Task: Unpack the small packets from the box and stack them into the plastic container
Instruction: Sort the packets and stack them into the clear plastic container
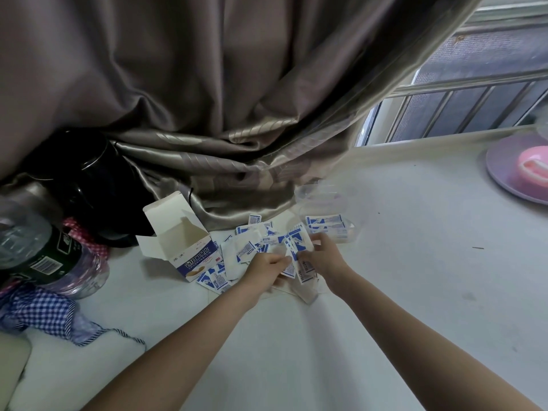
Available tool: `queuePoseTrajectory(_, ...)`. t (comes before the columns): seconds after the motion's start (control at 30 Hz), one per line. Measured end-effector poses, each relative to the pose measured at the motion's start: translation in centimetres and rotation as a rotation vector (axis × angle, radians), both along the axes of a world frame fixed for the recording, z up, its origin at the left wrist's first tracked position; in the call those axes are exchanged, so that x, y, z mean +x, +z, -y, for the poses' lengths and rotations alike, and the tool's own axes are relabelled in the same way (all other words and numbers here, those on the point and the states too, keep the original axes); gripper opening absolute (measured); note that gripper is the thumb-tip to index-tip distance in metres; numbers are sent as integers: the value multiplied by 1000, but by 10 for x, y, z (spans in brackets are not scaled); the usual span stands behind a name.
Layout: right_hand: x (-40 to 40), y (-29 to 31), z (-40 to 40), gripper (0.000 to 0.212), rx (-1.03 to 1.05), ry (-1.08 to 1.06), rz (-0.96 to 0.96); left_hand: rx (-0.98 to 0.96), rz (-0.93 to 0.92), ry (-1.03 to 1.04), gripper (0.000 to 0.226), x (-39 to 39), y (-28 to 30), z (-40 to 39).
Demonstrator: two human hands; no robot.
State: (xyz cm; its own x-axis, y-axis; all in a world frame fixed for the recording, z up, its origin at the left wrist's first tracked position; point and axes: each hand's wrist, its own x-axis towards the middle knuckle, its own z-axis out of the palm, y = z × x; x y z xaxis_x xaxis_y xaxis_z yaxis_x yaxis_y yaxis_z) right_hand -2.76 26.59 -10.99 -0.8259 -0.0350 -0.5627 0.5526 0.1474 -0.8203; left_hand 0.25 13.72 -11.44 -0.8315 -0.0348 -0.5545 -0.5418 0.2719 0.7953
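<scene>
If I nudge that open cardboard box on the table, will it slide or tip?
The box looks empty, flaps open, so probably very light and easy to slide. It stands tilted on a narrow end, so a nudge would likely topple it. Thin card would dent if squeezed.

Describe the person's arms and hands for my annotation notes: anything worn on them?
Nothing is visibly worn. Both forearms are bare to the frame's edge, with no sleeves in view. The left hand and right hand show no gloves, watch, bracelet or rings.

Small paper packets (268, 247) are white with blue print; the open cardboard box (189, 250) is white and blue. At nine o'clock, crumpled checked cloth (38, 310) is blue-and-white; the draped satin curtain (207, 99) is grey-brown.
</scene>
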Motion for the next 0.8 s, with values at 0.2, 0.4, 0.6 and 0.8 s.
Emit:
queuePoseTrajectory(0.2, 1, -6, 3, 31, 220, 214, -22, -45, -29, -14, 33, 6, -3, 12)
queuePoseTrajectory(0.4, 3, -5, 10, 25, -130, 25, 107, -52, -62, 200, 25, 12, -8, 21)
queuePoseTrajectory(0.6, 2, -6, 24, 11, -134, 128, 191, -215, -147, -104, 27, 12, -10, 20)
queuePoseTrajectory(0.8, -2, -13, 27, 19, 193, 261, 84, -886, -376, -385, 35, 25, -18, 69)
